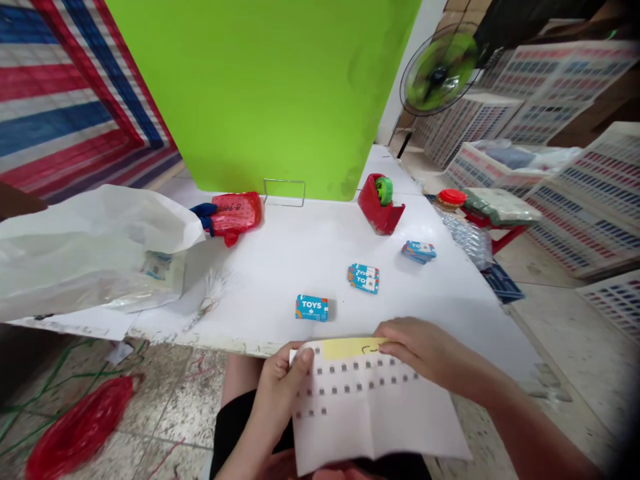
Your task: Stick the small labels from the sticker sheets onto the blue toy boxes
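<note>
Left hand (283, 380) pinching creased white sheet (345, 427) at upper left, thumb on top. Right hand (417, 347) grasping sheet's top edge near yellow strip (345, 349). Sheet above lap, at desk's (275, 260) near edge. Beyond it on desk: blue card stack (311, 308); overlapping cards (364, 278) to right; red tape dispenser (373, 207) farther back; white bag (90, 233) at left.

Left hand (281, 377), right hand (419, 343) and forearms (533, 420) bare; black clothing (231, 423)
</note>
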A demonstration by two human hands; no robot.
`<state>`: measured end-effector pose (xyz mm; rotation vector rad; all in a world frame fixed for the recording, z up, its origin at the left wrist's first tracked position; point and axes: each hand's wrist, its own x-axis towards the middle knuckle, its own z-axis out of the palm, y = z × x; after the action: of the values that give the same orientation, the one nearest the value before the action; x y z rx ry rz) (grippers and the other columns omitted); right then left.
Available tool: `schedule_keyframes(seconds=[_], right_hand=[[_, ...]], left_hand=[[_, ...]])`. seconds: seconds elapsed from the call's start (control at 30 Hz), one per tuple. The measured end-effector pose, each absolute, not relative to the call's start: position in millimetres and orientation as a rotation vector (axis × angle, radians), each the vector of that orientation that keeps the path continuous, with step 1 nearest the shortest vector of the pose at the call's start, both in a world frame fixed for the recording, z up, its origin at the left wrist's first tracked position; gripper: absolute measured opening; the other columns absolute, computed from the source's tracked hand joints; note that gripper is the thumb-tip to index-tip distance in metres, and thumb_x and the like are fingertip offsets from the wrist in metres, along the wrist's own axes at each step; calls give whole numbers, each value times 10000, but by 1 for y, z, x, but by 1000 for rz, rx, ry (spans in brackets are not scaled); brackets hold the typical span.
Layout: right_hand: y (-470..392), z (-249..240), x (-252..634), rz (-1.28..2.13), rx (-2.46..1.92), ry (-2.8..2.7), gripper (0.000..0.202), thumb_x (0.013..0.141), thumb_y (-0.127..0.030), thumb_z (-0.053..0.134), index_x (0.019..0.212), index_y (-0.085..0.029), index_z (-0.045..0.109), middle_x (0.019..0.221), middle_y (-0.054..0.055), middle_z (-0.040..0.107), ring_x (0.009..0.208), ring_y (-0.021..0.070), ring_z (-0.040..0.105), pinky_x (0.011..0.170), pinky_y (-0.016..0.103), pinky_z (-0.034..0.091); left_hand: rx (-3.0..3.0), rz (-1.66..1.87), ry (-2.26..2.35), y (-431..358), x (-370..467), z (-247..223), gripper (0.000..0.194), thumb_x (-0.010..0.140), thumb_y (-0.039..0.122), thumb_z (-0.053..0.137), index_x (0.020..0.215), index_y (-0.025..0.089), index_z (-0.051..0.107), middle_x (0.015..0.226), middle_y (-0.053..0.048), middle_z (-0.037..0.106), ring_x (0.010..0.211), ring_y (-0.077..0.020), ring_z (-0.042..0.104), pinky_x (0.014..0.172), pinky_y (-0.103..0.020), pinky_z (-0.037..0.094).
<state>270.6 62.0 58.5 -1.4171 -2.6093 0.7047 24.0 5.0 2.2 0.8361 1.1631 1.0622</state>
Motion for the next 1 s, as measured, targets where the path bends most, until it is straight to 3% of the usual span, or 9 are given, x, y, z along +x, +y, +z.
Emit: schedule_keyframes(seconds=[0.13,0.37,0.67,0.83,1.0], right_hand=[[58,56,244,245,-1374,-2442,200,872,-160,495,957,-218,666,885,77,634,850,230,558,752,376,435],[28,30,191,239,-1301,-2286,254,920,-206,466,1115,-219,628,832,64,600,795,211,540,703,364,477],[14,10,187,-17,-1249,-2261,334,896,-96,438,1185,-180,584,967,97,662,868,238,575,772,410,449],[10,11,180,124,-1227,-2114,217,893,-108,459,955,-221,634,898,66,665,829,205,596,767,382,474],[24,27,185,682,-1301,-1817,92,862,-222,525,798,-236,590,931,60,641,894,204,602,768,338,501]], left_hand=[[837,1087,1199,4,37,-6,351,784,463,637,919,143,686,819,-47,694,813,-207,599,758,-294,453],[918,1113,1194,5,43,-10,330,844,452,573,908,152,693,837,-37,688,811,-194,575,778,-290,434],[813,1184,1170,6,49,-13,325,843,459,569,759,150,621,736,-9,614,725,-154,516,747,-263,419],[834,1166,1183,7,48,-12,362,836,506,558,754,155,594,717,-7,596,703,-155,516,707,-256,429],[1035,1115,1311,6,35,-8,354,893,464,484,738,161,583,664,2,572,683,-154,526,654,-242,433]])
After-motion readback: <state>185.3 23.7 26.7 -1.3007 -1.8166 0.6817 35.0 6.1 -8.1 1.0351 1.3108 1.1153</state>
